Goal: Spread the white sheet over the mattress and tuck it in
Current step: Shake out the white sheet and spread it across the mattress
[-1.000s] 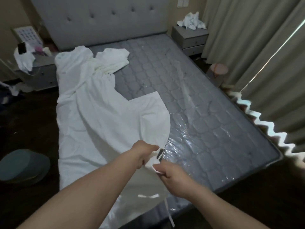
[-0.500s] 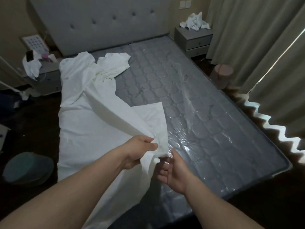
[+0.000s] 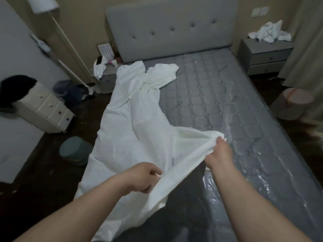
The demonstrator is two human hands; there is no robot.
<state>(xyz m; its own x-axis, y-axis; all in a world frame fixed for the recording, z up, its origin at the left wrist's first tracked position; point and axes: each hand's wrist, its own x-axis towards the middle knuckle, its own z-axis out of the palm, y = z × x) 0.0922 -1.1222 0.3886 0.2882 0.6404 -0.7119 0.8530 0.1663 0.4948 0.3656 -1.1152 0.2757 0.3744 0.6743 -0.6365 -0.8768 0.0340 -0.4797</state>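
The two hands have moved apart and now pull a stretch of the sheet's edge tight between them.

The white sheet (image 3: 132,130) is one big, crumpled cloth. It lies in a long strip down the left side of the gray mattress (image 3: 218,105), running from the headboard (image 3: 171,27) toward the person. The right side of the mattress is bare and shiny with plastic. There are two hands: the left hand (image 3: 141,177) curls its fingers around the near edge, and the right hand (image 3: 220,154) grips the bunched corner farther out.
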